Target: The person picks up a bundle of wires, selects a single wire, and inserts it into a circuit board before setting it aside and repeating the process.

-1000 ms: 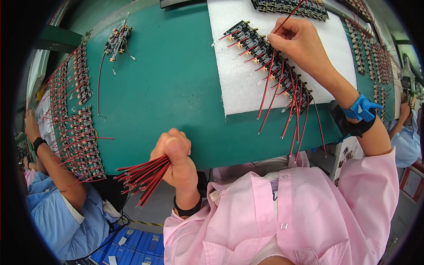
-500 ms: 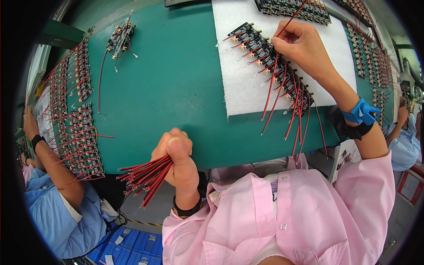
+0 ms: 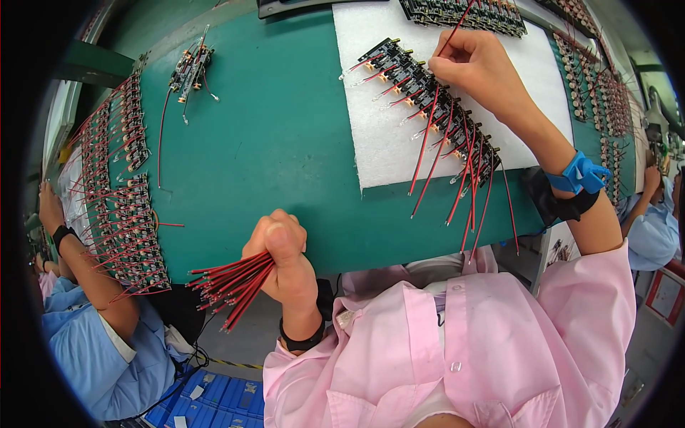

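Note:
My left hand (image 3: 284, 251) is closed in a fist around a bundle of red and black wires (image 3: 239, 282), whose cut ends fan out to the left. My right hand (image 3: 479, 70) pinches a single red and black wire (image 3: 457, 30) over the row of joined black circuit boards (image 3: 428, 96). Its fingertips are at the row's far edge, and they hide where the wire's lower end is. Several boards at the near end carry long red wires that hang toward me. Small clear bulbs on short leads stick out along the row's left side.
The boards rest on a white foam sheet (image 3: 371, 153) over a green tabletop (image 3: 250, 143). A small board cluster (image 3: 191, 70) lies far left. Wired boards (image 3: 132, 228) line the left edge, beside a co-worker's arm (image 3: 93, 274). More boards (image 3: 467, 16) lie at the back.
The whole bench has shifted slightly left in view, and my right hand with it. Both hands keep their grips; the pinched wire stays over much the same part of the board row.

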The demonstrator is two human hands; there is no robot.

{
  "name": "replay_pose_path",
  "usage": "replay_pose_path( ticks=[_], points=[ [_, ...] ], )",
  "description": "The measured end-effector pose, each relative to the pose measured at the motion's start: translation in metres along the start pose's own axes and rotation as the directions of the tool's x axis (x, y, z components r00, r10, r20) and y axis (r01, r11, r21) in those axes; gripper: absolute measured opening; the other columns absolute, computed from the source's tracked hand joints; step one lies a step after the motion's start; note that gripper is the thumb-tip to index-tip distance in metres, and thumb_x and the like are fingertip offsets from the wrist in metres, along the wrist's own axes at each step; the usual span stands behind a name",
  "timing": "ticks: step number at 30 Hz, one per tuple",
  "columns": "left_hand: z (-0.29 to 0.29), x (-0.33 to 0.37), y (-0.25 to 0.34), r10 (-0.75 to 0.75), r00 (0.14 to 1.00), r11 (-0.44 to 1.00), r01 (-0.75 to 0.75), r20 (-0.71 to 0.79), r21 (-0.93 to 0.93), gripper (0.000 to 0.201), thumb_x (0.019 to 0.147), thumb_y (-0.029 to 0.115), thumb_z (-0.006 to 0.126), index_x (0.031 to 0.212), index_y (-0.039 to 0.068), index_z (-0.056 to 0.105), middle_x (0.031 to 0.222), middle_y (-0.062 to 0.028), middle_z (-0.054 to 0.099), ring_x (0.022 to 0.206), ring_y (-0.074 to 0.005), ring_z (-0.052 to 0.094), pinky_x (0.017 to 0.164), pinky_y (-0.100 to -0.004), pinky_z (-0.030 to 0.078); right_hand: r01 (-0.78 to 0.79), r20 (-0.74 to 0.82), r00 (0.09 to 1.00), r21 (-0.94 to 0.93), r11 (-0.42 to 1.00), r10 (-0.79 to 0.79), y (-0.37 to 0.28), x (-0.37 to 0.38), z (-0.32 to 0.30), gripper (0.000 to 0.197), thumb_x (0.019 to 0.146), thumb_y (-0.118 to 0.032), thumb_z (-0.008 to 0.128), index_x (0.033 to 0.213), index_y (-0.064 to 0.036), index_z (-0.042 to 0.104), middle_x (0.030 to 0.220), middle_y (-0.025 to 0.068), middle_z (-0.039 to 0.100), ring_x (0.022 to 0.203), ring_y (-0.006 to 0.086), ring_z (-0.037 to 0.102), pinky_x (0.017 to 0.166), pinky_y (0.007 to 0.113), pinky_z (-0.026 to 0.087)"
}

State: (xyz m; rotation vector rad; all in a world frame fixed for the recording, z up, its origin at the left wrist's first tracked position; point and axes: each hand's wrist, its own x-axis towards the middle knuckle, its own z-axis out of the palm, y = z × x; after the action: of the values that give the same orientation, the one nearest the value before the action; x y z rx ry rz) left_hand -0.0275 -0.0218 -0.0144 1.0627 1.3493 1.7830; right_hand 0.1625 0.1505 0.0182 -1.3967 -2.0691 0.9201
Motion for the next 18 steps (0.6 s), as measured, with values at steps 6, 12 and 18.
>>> replay_pose_path(
  ticks=[6, 12, 18],
  points=[
    [0.006, 0.001, 0.0, 0.01, 1.0, 1.0, -0.01, 0.009, -0.02, 0.039, 0.085, 0.025, 0.043, 0.053, 0.006, 0.029, 0.046, -0.0008, 0.029, 0.042, -0.0075, 0.024, 0.038, -0.0221, 0.019, 0.067, -0.005, 0.998, -0.007, 0.998, -0.067, 0.005, 0.005, -0.005, 0.012, 0.065, -0.01, 0.054, 0.061, 0.0006, 0.05, 0.054, -0.0015, 0.045, 0.052, 0.0038, 0.041, 0.048, 0.018, 0.033],
    [0.014, 0.002, -0.001, 0.061, 0.998, 0.998, -0.061, -0.002, 0.024, 0.039, 0.087, 0.022, 0.038, 0.053, 0.009, 0.023, 0.046, 0.0019, 0.021, 0.04, -0.0063, 0.017, 0.036, -0.0214, 0.015, 0.032, 0.042, 0.999, 0.005, 0.999, -0.033, 0.007, 0.007, -0.01, 0.011, 0.064, -0.009, 0.053, 0.059, 0.0002, 0.05, 0.054, -0.0008, 0.045, 0.051, 0.0042, 0.04, 0.047, 0.018, 0.031],
    [0.017, 0.001, 0.0, 0.036, 0.999, 0.999, -0.036, 0.002, 0.011, 0.038, 0.087, 0.021, 0.037, 0.053, 0.009, 0.023, 0.046, 0.0017, 0.022, 0.04, -0.0062, 0.017, 0.036, -0.0215, 0.015, 0.062, 0.043, 0.997, 0.037, 0.997, -0.063, 0.01, 0.008, -0.01, 0.011, 0.063, -0.01, 0.053, 0.058, -0.0001, 0.05, 0.052, -0.001, 0.044, 0.049, 0.0049, 0.039, 0.045, 0.019, 0.03]
  ],
)
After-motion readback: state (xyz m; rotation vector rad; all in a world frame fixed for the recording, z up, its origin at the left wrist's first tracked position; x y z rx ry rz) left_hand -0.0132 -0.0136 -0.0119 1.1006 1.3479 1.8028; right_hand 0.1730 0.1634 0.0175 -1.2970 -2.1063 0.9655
